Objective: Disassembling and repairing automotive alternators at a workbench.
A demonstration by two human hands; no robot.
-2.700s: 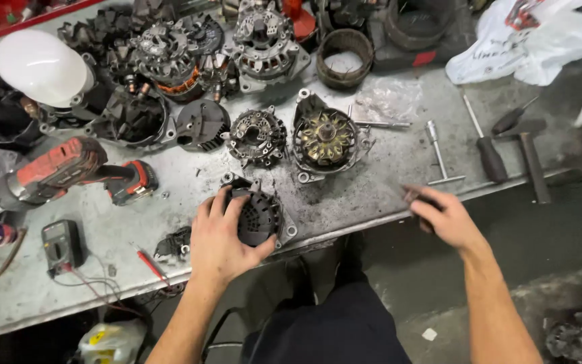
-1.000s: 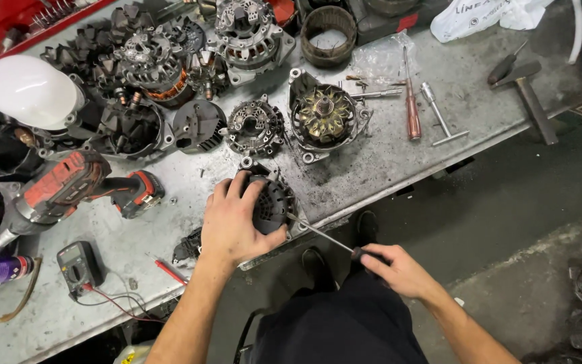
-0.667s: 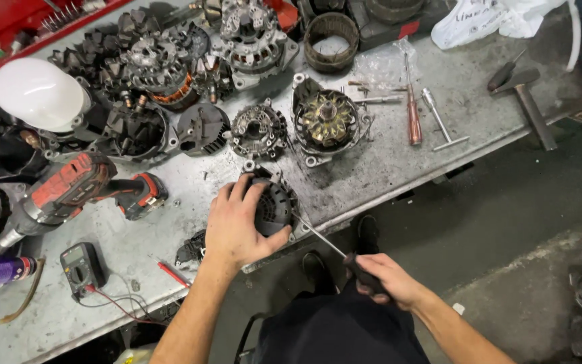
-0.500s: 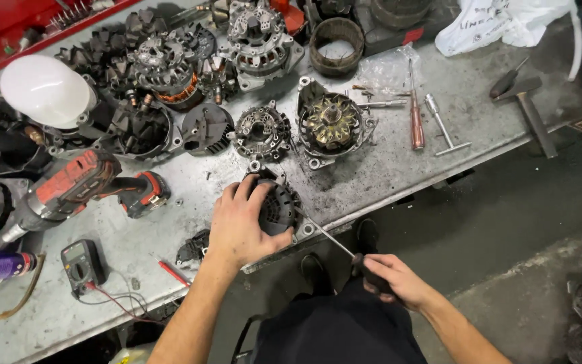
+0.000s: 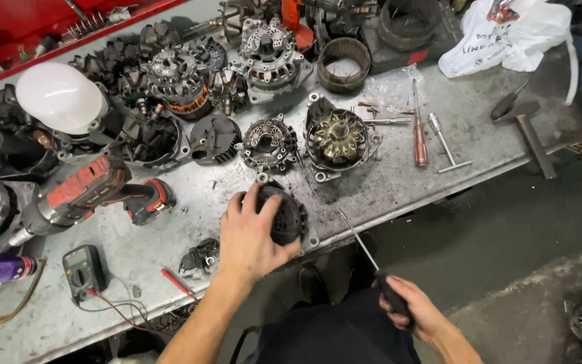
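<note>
Since 2.7 s ago, right hand [image 5: 417, 311] has left the bench [image 5: 439, 175] edge and dropped below it, now closed around the dark handle of a long thin screwdriver [image 5: 369, 256], shaft angled up toward the bench lip. Left hand [image 5: 250, 236] barely shifted: fingers spread and pressed over the black alternator housing [image 5: 289, 214], clamped on top of it. Housing sits at the near bench edge, just in front of the rectifier plate [image 5: 269, 143] and the open alternator half [image 5: 338, 138].

Handling guess: cast metal, heavy and stiff, won't deform; greasy surface probably slippery. Best hold is palm over the dome with fingers around the rim, away from the mounting ears. Tip of the screwdriver is thin and blurred, so contact with the housing can't be told; looks apart.

Nearby: red cordless drill [image 5: 92, 195], multimeter [image 5: 83, 271], white helmet [image 5: 60, 98], hammer [image 5: 528, 128].
</note>
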